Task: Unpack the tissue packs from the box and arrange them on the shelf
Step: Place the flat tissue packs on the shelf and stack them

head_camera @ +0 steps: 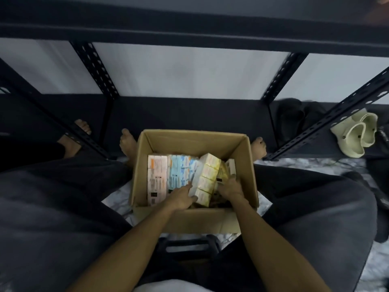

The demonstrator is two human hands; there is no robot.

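An open cardboard box [189,137] stands on the floor between my legs. Inside lie several tissue packs: an orange-and-white one [156,178] at the left, a light blue one [179,172] beside it, and a yellow-and-white pack [207,178] tilted up in the middle. My left hand [182,198] grips the near left side of the yellow pack. My right hand [230,187] holds its right side, with the fingers partly hidden down in the box. The dark shelf board [189,114] lies just beyond the box.
Black perforated metal uprights [95,70] [280,76] frame the shelf, with a dark upper beam [189,32] overhead. Pale green slippers [357,135] and dark cloth [294,116] sit on the shelf at the right. My bare feet [128,144] flank the box.
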